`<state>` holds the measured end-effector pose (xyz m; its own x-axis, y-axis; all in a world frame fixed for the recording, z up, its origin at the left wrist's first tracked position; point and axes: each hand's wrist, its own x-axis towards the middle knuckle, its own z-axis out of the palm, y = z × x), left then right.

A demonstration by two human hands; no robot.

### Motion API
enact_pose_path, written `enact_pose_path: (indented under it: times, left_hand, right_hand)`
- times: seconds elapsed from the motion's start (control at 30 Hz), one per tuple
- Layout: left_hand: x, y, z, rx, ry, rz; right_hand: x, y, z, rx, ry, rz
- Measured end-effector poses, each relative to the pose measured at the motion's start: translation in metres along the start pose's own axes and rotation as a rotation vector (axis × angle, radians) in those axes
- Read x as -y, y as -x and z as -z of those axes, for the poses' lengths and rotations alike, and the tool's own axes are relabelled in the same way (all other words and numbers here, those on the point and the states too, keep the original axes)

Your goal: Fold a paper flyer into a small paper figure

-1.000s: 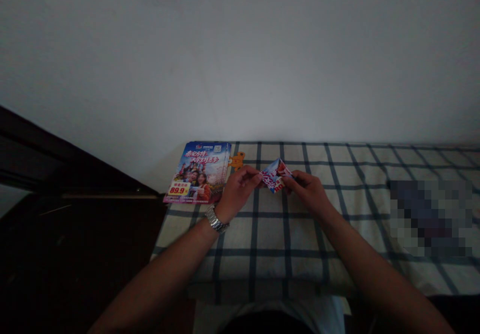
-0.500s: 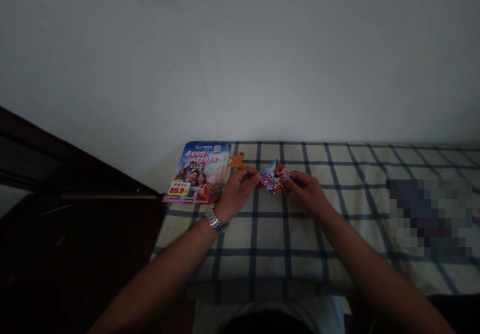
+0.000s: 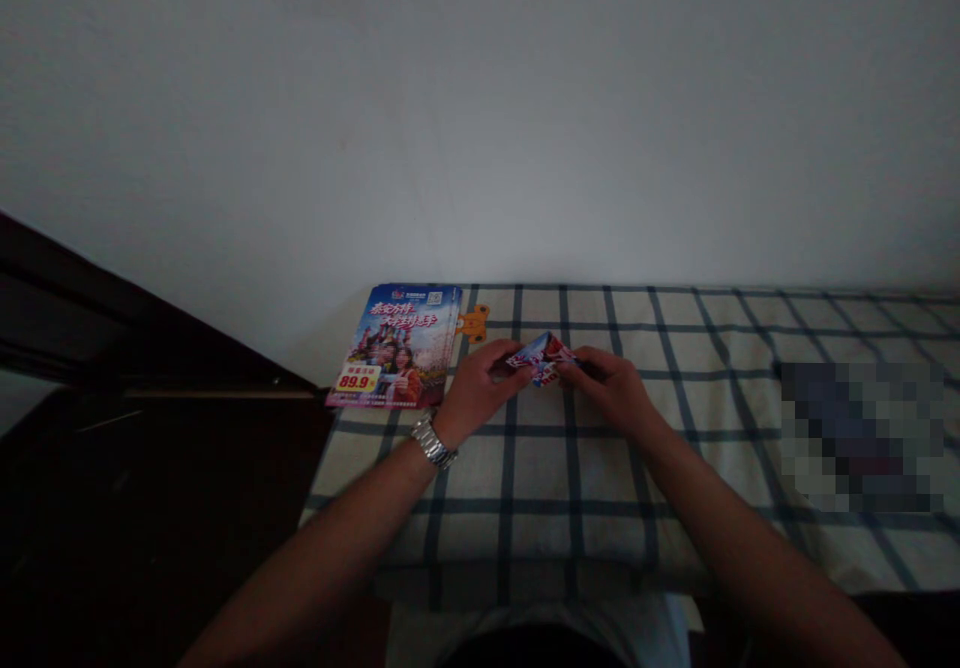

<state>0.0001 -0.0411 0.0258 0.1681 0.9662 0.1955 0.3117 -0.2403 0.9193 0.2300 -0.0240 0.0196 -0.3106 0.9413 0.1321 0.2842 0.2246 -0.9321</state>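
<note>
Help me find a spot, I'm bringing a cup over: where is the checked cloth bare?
The widest bare patch of checked cloth lies between the right hand and the pixelated area; another lies between the forearms. It is crowded at left, where the flyer stack, orange figure and left hand sit close together.

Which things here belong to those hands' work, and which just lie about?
Work: small folded blue-red-white paper, in left hand and right hand; maybe rectangular blue-pink leaflet stack.
Seemingly just lying about: orange bear-shaped item; blurred dark shape.
</note>
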Motion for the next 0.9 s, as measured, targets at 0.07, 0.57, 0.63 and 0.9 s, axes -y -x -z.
enact_pose_path:
  times: [0.07,0.57,0.63,0.9]
  left_hand:
    - [-0.0002,0.0003,-0.0001,0.015,-0.065,-0.001]
    - [-0.0016,0.0007,0.0012,0.007,-0.154,-0.088]
    - [-0.0008,0.0004,0.0009,0.020,-0.172,-0.121]
    - [0.0026,0.0001,-0.0002,0.069,-0.183,-0.162]
  right_hand:
    - [-0.0022,0.0003,-0.0010,0.006,-0.014,0.016]
    - [-0.0040,0.0030,-0.0057,-0.027,0.055,0.110]
    - [-0.0010,0.0031,-0.0057,-0.041,0.090,0.145]
    - [-0.0021,0.0014,-0.0037,-0.027,0.237,0.279]
